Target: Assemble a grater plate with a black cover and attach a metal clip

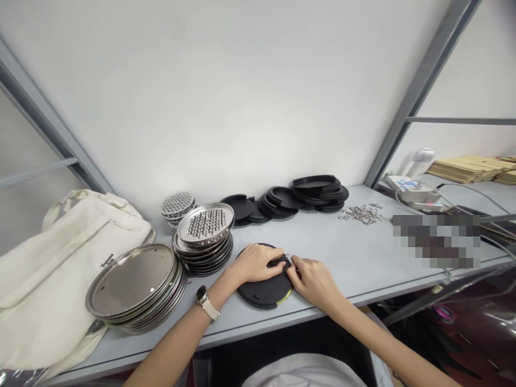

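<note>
A round black disc (264, 295) lies on the grey table near its front edge, with a strip of yellow-green along its lower right rim. My left hand (258, 263), with a watch on the wrist, presses on top of it, fingers curled toward its right side. At the disc's upper right rim, my right hand (312, 279) pinches a small silver metal clip (288, 259). Whether the clip is hooked into the disc cannot be made out. Similar silver clips (365, 214) lie in a loose heap farther right.
Black round pieces (282, 198) are stacked along the wall. On the left stand perforated grater discs (206, 224), a stack of round metal plates (133, 279) and a cream bag (60, 263). Cables and a white device (409, 185) sit at the right, near wooden boards (463, 167).
</note>
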### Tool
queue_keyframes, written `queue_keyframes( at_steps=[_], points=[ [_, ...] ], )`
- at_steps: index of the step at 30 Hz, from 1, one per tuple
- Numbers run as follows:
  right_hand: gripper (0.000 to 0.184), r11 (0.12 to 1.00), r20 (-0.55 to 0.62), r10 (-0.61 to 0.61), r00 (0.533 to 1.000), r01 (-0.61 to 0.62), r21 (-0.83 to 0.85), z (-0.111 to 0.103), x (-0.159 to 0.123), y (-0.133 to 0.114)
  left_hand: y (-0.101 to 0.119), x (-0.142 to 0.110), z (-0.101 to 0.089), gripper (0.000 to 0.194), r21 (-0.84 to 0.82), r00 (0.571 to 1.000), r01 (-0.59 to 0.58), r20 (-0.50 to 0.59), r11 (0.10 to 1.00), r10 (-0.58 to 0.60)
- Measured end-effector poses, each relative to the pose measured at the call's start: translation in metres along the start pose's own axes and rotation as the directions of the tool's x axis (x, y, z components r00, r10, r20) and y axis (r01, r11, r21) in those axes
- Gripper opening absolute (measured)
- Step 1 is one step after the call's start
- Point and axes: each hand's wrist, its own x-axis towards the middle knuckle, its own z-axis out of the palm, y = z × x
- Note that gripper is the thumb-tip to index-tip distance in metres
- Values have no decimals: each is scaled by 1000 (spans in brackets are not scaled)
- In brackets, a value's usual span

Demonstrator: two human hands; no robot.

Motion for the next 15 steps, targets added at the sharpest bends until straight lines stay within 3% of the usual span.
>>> queue_keyframes(
  at_steps=[15],
  points=[
    [26,997,99,46,994,-53,64,-2,6,1,3,0,-3,19,49,1000,-12,9,999,12]
  ],
)
